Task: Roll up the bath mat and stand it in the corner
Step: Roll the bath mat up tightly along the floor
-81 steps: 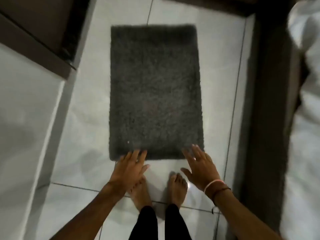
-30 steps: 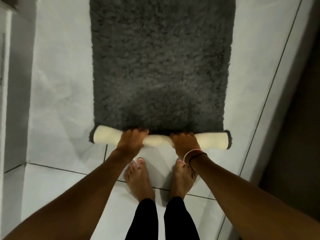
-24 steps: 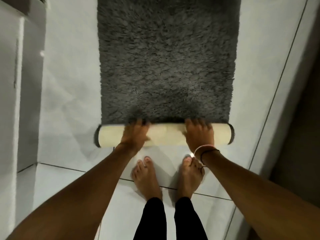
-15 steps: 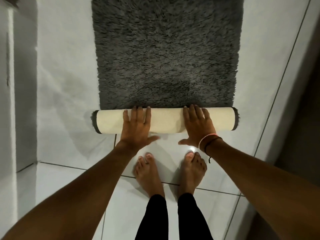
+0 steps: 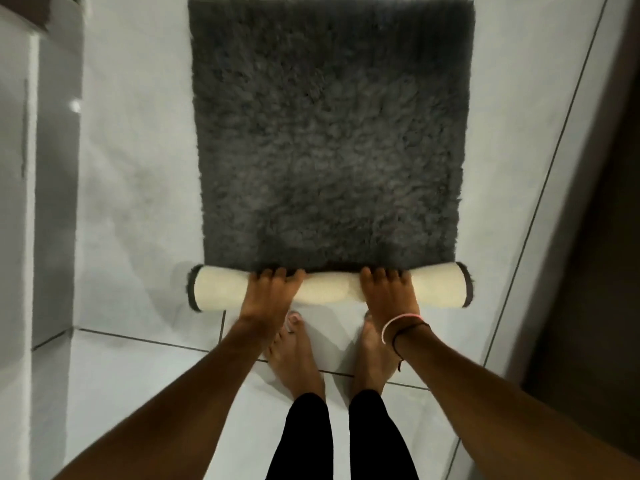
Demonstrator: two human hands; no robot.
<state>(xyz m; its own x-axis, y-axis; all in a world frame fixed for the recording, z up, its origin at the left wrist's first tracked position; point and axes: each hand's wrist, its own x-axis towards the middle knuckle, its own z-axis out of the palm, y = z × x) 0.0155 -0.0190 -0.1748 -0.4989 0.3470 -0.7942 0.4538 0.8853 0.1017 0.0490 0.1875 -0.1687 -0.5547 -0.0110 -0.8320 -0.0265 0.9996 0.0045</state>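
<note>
A dark grey shaggy bath mat (image 5: 329, 133) lies flat on the white tiled floor ahead of me. Its near end is wound into a roll (image 5: 332, 288) that shows the cream backing and runs left to right. My left hand (image 5: 268, 292) presses on the left half of the roll, fingers curled over its far side. On the right half sits my right hand (image 5: 389, 292), which wears a pink and a black wristband, with its fingers curled over the same way.
My bare feet (image 5: 294, 351) stand just behind the roll. A white wall or cabinet (image 5: 17, 237) runs along the left. A dark strip (image 5: 588, 237) borders the floor on the right. White tiles (image 5: 138, 168) flank the mat on both sides.
The mat's near end went from flat to a thick cream roll. In the last half second my fingers went from flat on top of the roll to curled over its far side.
</note>
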